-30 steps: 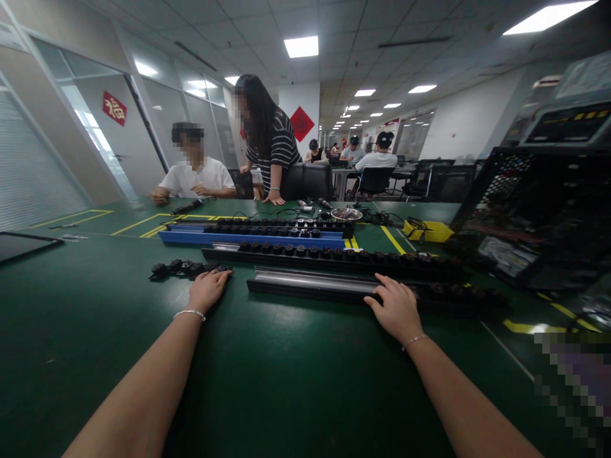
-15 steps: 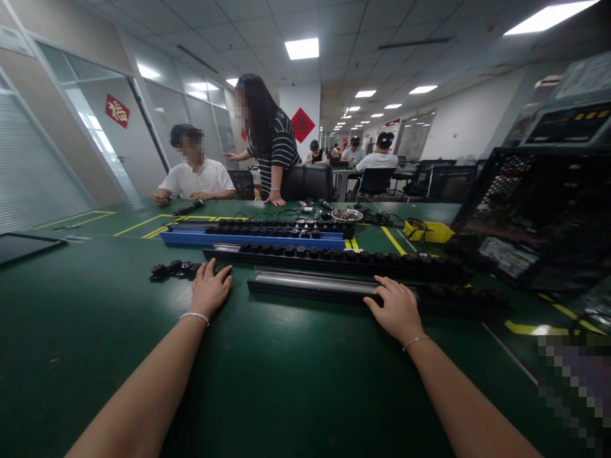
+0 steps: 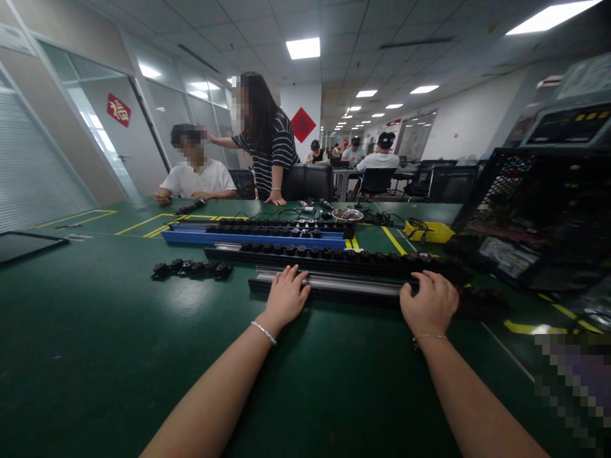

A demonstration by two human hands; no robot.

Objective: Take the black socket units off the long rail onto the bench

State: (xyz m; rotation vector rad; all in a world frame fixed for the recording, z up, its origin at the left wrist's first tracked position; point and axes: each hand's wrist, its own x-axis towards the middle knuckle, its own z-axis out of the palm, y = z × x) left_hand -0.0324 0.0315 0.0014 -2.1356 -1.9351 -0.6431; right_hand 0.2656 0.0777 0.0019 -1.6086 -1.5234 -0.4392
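In front of me lies a long black rail (image 3: 353,285) with a silvery channel along its top. My left hand (image 3: 287,298) rests over its left part, fingers stretched out and touching it. Farther right, my right hand (image 3: 431,304) curls its fingers over the same rail, beside dark round modules (image 3: 482,296) seated at that end. The right fingertips are partly hidden behind the hand. To the left, a short string of black modules (image 3: 191,270) lies loose on the green table (image 3: 143,356), apart from both hands.
Behind the rail lie another black rail (image 3: 310,254) filled with round modules and a blue rail (image 3: 252,240). Farther back are a metal bowl (image 3: 347,215), cables and a yellow bin (image 3: 429,232). A black open-sided case (image 3: 539,210) stands right. Two people are across the table.
My left hand has moved right, from the loose black modules onto the rail. My right hand has slid right along the rail. Across the table, the standing person's arm has risen towards the seated person's head.
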